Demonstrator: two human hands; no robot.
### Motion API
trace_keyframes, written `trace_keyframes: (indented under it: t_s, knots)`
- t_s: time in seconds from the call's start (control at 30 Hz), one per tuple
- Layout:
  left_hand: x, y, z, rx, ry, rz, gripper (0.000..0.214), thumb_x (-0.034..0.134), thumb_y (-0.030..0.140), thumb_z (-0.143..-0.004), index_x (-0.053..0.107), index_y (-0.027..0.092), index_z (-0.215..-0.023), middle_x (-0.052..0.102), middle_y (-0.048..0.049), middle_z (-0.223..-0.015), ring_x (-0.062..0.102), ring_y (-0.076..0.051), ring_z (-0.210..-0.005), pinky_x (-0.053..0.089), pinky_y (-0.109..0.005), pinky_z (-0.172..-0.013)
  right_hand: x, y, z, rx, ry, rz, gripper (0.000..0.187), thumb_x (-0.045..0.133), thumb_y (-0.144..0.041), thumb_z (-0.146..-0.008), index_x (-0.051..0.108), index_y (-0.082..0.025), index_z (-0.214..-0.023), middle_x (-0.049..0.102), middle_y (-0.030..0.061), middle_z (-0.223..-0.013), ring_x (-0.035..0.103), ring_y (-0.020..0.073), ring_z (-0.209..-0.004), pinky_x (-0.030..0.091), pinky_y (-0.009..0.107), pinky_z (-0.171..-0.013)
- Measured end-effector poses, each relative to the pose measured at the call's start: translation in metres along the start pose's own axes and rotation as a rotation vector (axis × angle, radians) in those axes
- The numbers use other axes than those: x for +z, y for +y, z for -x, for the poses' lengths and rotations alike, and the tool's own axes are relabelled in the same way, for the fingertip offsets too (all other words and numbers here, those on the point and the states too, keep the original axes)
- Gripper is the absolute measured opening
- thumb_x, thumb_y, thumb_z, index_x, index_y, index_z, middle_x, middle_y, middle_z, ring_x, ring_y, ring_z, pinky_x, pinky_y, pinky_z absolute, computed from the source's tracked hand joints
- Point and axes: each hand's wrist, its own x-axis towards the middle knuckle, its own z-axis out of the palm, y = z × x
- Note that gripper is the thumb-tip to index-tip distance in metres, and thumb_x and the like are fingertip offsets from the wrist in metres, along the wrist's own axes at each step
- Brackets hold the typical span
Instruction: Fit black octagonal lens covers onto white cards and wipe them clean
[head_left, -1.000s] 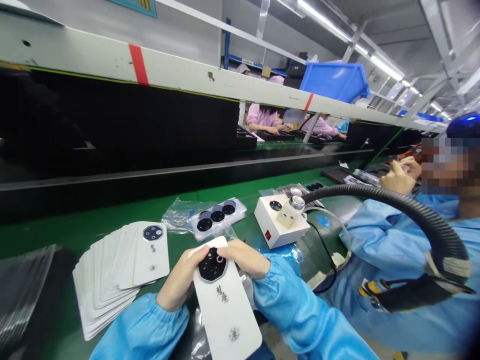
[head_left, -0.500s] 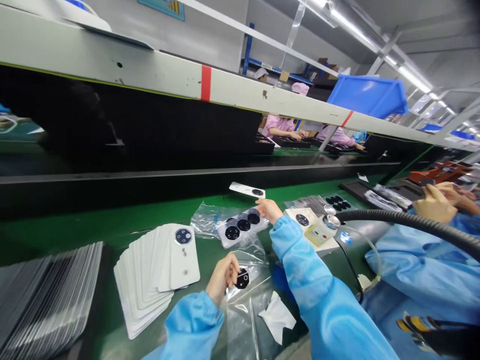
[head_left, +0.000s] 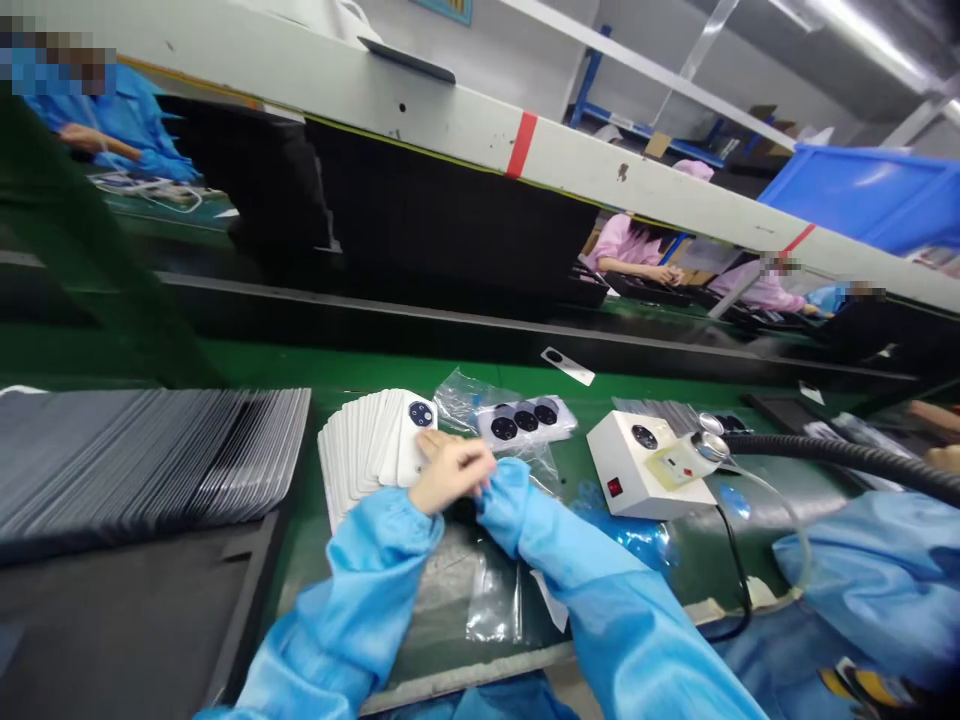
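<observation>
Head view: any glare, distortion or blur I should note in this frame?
In the head view, the wide lens bows and tilts the white overhead beam; the ceiling strip light burns out at upper right; the clear plastic bag carries soft glare; the stack of white phone back panels stays legible, its edges fairly crisp.

Left forearm (head_left: 337, 600) and right forearm (head_left: 585, 570), blue-sleeved, converge mid-frame, cuffs nearly touching. Left hand (head_left: 450, 472) curled, fingers bunched; right hand hidden behind it.
</observation>
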Motion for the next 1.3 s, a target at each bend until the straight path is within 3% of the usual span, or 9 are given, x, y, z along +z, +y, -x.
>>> trace_keyframes:
  t_s: [0.13, 0.27, 0.37, 0.5, 0.6, 0.73, 0.97, 1.13, 1.3]
  knots:
    - [-0.051, -0.009, 0.001, 0.021, 0.449, -0.226, 0.028, 0.053, 0.033, -0.089, 0.057, 0.016, -0.111, 0.059, -0.0083, -0.115, 0.059, -0.021, -0.1, 0.05, -0.043, -0.085, 0.006, 0.01, -0.007, -0.077, -0.189, 0.355, 0.035, 0.056, -0.035, -0.087, 0.053, -0.015, -0.115, 0.055, 0.008, -0.118, 0.056, 0.0213, -0.104, 0.049, 0.043, -0.087]
    - [-0.078, -0.021, 0.004, -0.028, 0.725, -0.445, 0.029, 0.052, 0.032, -0.089, 0.055, 0.017, -0.114, 0.056, -0.0094, -0.12, 0.057, -0.022, -0.104, 0.049, -0.044, -0.088, 0.001, 0.017, -0.008, -0.133, -0.296, 0.57, 0.032, 0.054, -0.035, -0.088, 0.054, -0.016, -0.114, 0.057, 0.0078, -0.116, 0.057, 0.0196, -0.102, 0.05, 0.042, -0.087]
    - [-0.083, -0.02, -0.009, -0.072, 0.749, -0.596, 0.03, 0.052, 0.032, -0.089, 0.055, 0.017, -0.115, 0.056, -0.0094, -0.12, 0.057, -0.022, -0.104, 0.049, -0.044, -0.087, -0.006, 0.01, 0.003, -0.143, -0.237, 0.665, 0.029, 0.053, -0.034, -0.088, 0.055, -0.016, -0.111, 0.058, 0.0072, -0.112, 0.058, 0.0183, -0.099, 0.05, 0.04, -0.085]
    - [-0.078, -0.016, -0.047, -0.129, 0.633, -0.752, 0.032, 0.054, 0.032, -0.088, 0.054, 0.016, -0.116, 0.055, -0.0097, -0.121, 0.057, -0.023, -0.104, 0.049, -0.045, -0.087, -0.03, -0.011, 0.026, -0.1, 0.017, 0.722, 0.028, 0.051, -0.034, -0.09, 0.056, -0.016, -0.11, 0.059, 0.0067, -0.11, 0.059, 0.017, -0.096, 0.051, 0.039, -0.084]
    - [-0.068, -0.019, -0.067, -0.188, 0.554, -0.804, 0.033, 0.055, 0.032, -0.087, 0.054, 0.016, -0.117, 0.055, -0.0099, -0.121, 0.057, -0.024, -0.105, 0.049, -0.046, -0.087, -0.056, -0.026, 0.057, -0.081, 0.224, 0.701, 0.024, 0.048, -0.033, -0.091, 0.057, -0.016, -0.106, 0.061, 0.0052, -0.101, 0.06, 0.0149, -0.088, 0.051, 0.036, -0.08]
    - [-0.053, -0.034, -0.06, -0.246, 0.508, -0.791, 0.034, 0.055, 0.032, -0.087, 0.054, 0.016, -0.116, 0.055, -0.01, -0.121, 0.056, -0.024, -0.105, 0.049, -0.046, -0.087, -0.077, -0.035, 0.122, -0.129, 0.409, 0.598, 0.026, 0.036, -0.025, -0.094, 0.06, -0.016, -0.096, 0.063, 0.0035, -0.083, 0.059, 0.0137, -0.074, 0.047, 0.027, -0.07]
    - [-0.031, -0.024, -0.031, -0.155, 0.507, -0.487, 0.036, 0.057, 0.031, -0.086, 0.053, 0.016, -0.119, 0.051, -0.0105, -0.128, 0.052, -0.027, -0.113, 0.045, -0.05, -0.093, -0.058, -0.006, 0.202, -0.24, 0.646, 0.443, 0.023, 0.038, -0.02, -0.093, 0.06, -0.017, -0.087, 0.062, 0.0002, -0.072, 0.059, 0.0111, -0.064, 0.046, 0.02, -0.058]
    - [0.036, 0.001, 0.014, 0.023, 0.481, 0.08, 0.046, 0.05, 0.037, -0.089, 0.042, 0.022, -0.131, 0.039, -0.0112, -0.14, 0.045, -0.029, -0.121, 0.038, -0.054, -0.099, -0.027, 0.016, 0.213, -0.459, 0.765, 0.506, 0.036, 0.036, -0.01, -0.089, 0.052, -0.017, -0.121, 0.065, 0.0105, -0.111, 0.061, 0.0188, -0.104, 0.05, 0.032, -0.086]
    - [0.107, -0.006, 0.075, -0.067, 0.062, 0.72, 0.076, 0.019, 0.068, -0.085, 0.043, 0.012, -0.131, 0.054, -0.019, -0.128, 0.055, -0.031, -0.112, 0.042, -0.053, -0.094, 0.006, 0.017, 0.229, -0.721, 0.487, 0.702, 0.03, 0.042, -0.023, -0.091, 0.057, -0.016, -0.116, 0.067, 0.0103, -0.11, 0.059, 0.0216, -0.106, 0.049, 0.037, -0.085]
